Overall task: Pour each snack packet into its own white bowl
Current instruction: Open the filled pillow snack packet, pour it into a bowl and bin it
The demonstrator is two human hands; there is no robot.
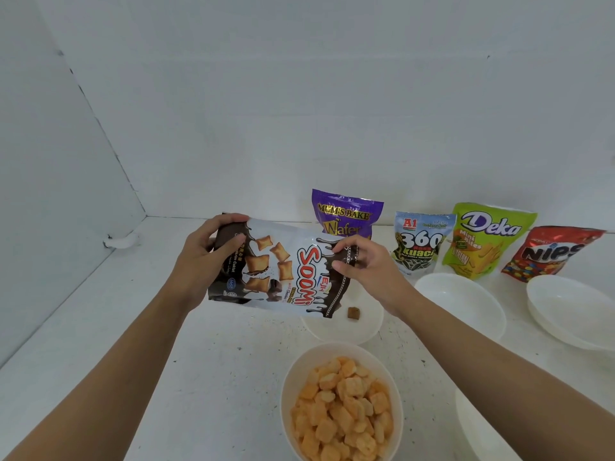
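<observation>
I hold a white and brown Soomi packet point(283, 271) sideways above a white bowl point(366, 327). My left hand point(203, 257) grips its bottom end, and my right hand point(362, 261) pinches its top edge over the bowl. One brown snack piece point(353, 313) lies in that bowl. Closer to me, another white bowl point(336, 357) is full of orange snack pieces point(342, 404).
Along the back wall stand a purple wafer packet point(346, 211), a sunflower seed packet point(419, 241), a green Deka packet point(482, 237) and a red Nips packet point(549, 254). White bowls sit at mid right point(462, 301), far right point(569, 311) and the lower right edge point(479, 427).
</observation>
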